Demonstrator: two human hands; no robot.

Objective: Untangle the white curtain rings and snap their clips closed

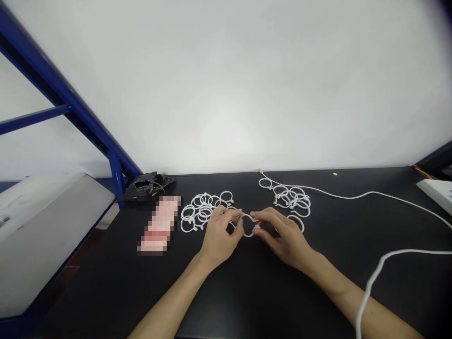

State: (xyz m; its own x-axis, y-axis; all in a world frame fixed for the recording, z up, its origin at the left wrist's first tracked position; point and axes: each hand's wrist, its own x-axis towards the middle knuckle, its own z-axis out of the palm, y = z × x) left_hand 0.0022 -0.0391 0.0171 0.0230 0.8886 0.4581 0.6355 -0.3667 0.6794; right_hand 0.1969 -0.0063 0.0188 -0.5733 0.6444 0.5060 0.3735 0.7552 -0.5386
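Between my two hands, a white curtain ring [248, 235] with an opening in its right side is held just above the black tabletop. My left hand [219, 238] pinches its left edge between thumb and fingers. At the opening, the thumb and fingertips of my right hand [287, 240] are closed on the ring's ends. A loose pile of similar white rings [205, 214] lies behind and left of my left hand, which partly covers it. Another group of rings [291, 202] lies beyond my right hand, with one ring [302, 223] close behind the knuckles.
A crumpled black plastic bag [148, 186] lies at the back left, near a blurred pink item [160, 226]. White cables [370, 193] cross the right side, one passing over my right forearm. A blue metal frame [67, 101] rises at left. A white wall [226, 94] stands behind.
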